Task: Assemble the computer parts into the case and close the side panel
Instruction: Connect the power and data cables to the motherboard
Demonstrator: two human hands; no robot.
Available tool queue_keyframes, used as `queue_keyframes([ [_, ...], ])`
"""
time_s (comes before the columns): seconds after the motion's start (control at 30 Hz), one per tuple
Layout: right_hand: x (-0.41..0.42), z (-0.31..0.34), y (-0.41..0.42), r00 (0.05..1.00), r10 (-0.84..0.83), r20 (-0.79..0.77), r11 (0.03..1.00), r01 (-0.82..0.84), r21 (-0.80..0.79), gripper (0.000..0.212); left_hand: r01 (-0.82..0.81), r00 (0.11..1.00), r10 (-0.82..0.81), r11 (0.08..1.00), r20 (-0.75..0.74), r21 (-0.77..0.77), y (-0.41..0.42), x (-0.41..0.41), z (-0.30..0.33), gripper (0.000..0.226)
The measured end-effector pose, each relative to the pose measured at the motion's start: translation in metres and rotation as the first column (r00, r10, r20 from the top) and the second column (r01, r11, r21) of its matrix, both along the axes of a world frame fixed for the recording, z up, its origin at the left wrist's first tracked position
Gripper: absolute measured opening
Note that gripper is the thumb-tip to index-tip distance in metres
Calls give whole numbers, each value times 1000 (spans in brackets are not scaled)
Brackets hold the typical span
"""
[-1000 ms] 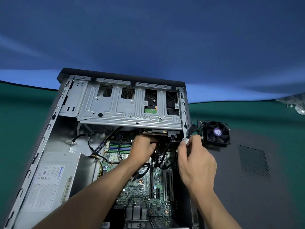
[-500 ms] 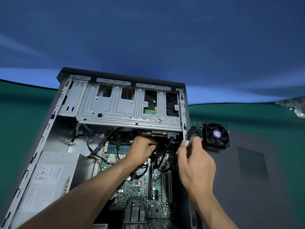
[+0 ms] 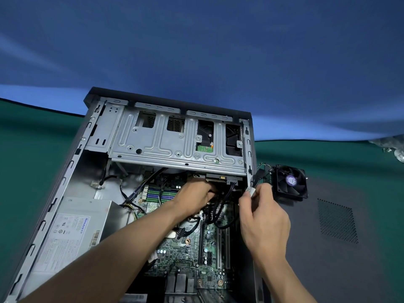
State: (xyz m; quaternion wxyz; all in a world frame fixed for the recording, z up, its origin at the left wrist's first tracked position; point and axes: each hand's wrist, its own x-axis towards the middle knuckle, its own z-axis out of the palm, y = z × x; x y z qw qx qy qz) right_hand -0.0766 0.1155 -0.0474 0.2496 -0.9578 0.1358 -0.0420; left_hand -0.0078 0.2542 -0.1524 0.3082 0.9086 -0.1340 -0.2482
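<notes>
Head view, ribbed steel drive cage (image 3: pixel 166 147), glossy green motherboard (image 3: pixel 192 248), square black fan (image 3: pixel 290 182)

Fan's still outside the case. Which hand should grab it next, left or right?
Right, probably. The right hand sits at the case's right edge, beside the fan lying outside on the side panel, pinching a small cable. The left hand is buried among cables under the drive cage.

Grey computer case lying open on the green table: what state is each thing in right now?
Grey metal computer case: on its side, open.
Dark perforated side panel: off, flat beside the case.
Black cooling fan with purple label: outside the case, on the panel.
Left hand: inside, under the silver drive cage.
Right hand: pinching a small white cable connector.
</notes>
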Motion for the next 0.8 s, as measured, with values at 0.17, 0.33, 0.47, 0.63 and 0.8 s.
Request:
queue_keyframes([
  [0.17,0,-2,0,1000,9,7,1000,-9,0,22,-8,999,8,1000,31,30,-2,1,-1,25],
  [0.33,0,-3,-1,999,13,32,1000,-12,-2,22,-14,995,13,1000,101,8,-1,-8,-2,22],
  [0.47,0,-4,-1,999,17,32,1000,-17,2,20,14,975,1,998,223,-64,0,-15,0,26],
  [0.63,-1,-5,-2,999,25,34,1000,-25,7,20,-23,947,62,992,314,-127,5,-26,-4,26],
  [0.8,0,-7,-2,999,3,53,998,-6,61,20,34,898,24,992,440,-122,11,-37,-4,22],
])
